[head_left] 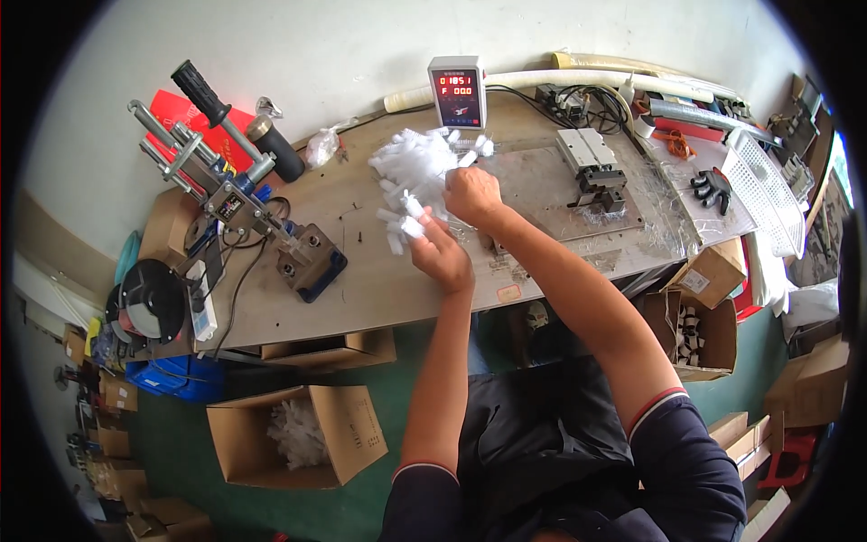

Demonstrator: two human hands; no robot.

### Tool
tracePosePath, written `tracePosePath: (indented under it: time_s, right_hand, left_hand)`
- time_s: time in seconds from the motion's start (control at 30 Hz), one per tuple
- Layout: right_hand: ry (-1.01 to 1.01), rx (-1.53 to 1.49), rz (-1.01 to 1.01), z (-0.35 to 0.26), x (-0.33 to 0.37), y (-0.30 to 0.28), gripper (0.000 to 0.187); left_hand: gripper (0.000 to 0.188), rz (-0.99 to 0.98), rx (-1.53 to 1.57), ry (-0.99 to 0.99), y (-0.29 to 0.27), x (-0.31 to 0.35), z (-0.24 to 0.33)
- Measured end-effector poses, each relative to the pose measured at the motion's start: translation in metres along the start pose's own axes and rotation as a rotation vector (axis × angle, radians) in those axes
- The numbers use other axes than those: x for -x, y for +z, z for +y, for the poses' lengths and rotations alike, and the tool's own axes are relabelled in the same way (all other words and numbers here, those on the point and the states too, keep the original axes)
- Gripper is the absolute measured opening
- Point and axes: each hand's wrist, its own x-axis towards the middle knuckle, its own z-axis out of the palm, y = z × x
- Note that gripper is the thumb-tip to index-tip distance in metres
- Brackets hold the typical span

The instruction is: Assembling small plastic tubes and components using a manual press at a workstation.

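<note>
A loose heap of small white brushes (411,161), cylindrical and bristly, lies on the worktable (352,312) in front of me. At the heap's near edge my left hand (442,260) is closed around a few more white brushes (413,215), which stick out past its fingertips. My right hand (473,194) is closed just above the heap's right side, its knuckles toward me. Whatever its fingers pinch is hidden. Both wrists are close together, the right one a little farther from me.
A lever press (226,194) with a black handle stands left. Behind the heap is a counter box (457,93) with red digits. A metal fixture (591,167) sits right, near a black glove (712,190). An open carton (298,438) of white brushes rests on the floor.
</note>
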Motion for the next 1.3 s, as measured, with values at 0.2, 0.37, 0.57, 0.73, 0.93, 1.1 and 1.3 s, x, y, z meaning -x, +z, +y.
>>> tracePosePath:
  time_s: [0.2, 0.37, 0.57, 0.73, 0.93, 1.1, 1.3]
  right_hand:
    - [0.000, -0.071, -0.056, -0.010, 0.005, -0.004, 0.016]
    - [0.115, -0.399, 0.163, -0.002, 0.015, -0.028, 0.020]
    - [0.224, -0.543, 0.234, 0.075, 0.097, -0.084, 0.023]
    - [0.386, -0.341, 0.290, 0.158, 0.177, -0.118, 0.021]
    - [0.431, -0.184, 0.361, 0.182, 0.178, -0.128, 0.020]
    - [0.530, -0.112, 0.311, 0.181, 0.155, -0.117, 0.023]
    - [0.551, -0.086, 0.349, 0.178, 0.153, -0.116, 0.023]
  left_hand:
    - [0.026, 0.023, 0.009, 0.014, -0.006, -0.004, -0.011]
    - [0.027, -0.003, -0.017, -0.028, -0.003, 0.003, -0.005]
    - [0.028, -0.063, -0.133, -0.111, -0.004, 0.002, -0.014]
    - [0.026, -0.262, -0.168, 0.076, 0.006, 0.017, 0.009]
    - [0.021, -0.506, -0.205, 0.121, 0.055, 0.044, 0.021]
    - [0.022, -0.600, -0.249, 0.171, 0.105, 0.043, 0.011]
    - [0.022, -0.627, -0.280, -0.015, 0.120, 0.038, 0.007]
